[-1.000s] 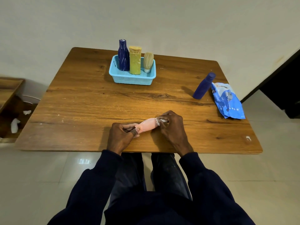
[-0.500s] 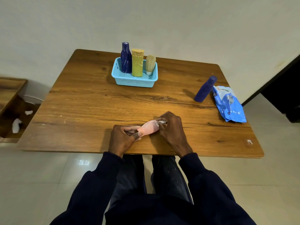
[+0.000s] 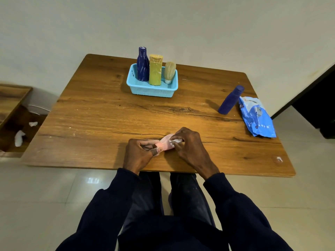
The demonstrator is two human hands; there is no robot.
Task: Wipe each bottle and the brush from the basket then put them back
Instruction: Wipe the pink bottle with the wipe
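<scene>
Both forearms, in dark sleeves, reach forward and angle inward over the near edge of the worktop [image 3: 108, 124]. The left grip [image 3: 139, 153] curls round one end of a pink bottle [image 3: 165, 144], thumb on top. The right grip [image 3: 190, 147] pinches a white wipe [image 3: 176, 141] against the other end.

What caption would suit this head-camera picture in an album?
The left hand holds a pink bottle while the right hand presses a white wipe on it; blue basket stands behind.

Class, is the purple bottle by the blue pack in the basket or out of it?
Out. The purple bottle stands on the table beside the blue pack, apart from the basket.
</scene>
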